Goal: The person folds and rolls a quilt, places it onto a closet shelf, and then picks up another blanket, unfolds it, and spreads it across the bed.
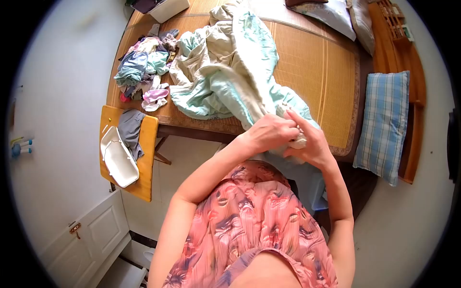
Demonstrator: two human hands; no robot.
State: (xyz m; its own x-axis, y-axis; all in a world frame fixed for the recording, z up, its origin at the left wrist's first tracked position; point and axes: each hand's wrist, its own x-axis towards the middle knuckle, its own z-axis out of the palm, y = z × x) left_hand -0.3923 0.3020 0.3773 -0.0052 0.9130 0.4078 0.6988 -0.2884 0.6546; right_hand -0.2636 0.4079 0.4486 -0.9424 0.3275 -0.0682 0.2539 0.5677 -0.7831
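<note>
A mint-green and beige quilt (230, 53) lies crumpled across the bed, and its near end rises toward my body. My left hand (270, 133) is closed, its fingers wrapped round a gathered part of that end. Right beside it, my right hand (312, 143) grips a bunched whitish corner of the quilt between thumb and fingers. Both hands are close together over the bed's front edge. Folds hide some of the fingertips, and the cloth near the hands is slightly blurred.
The bed has a woven bamboo mat (312, 62). A heap of clothes (139, 65) lies left of the quilt. A white basket (117, 158) and grey cloth (130, 129) sit on a small wooden table (146, 177). A blue plaid pillow (384, 122) leans at the headboard (413, 105).
</note>
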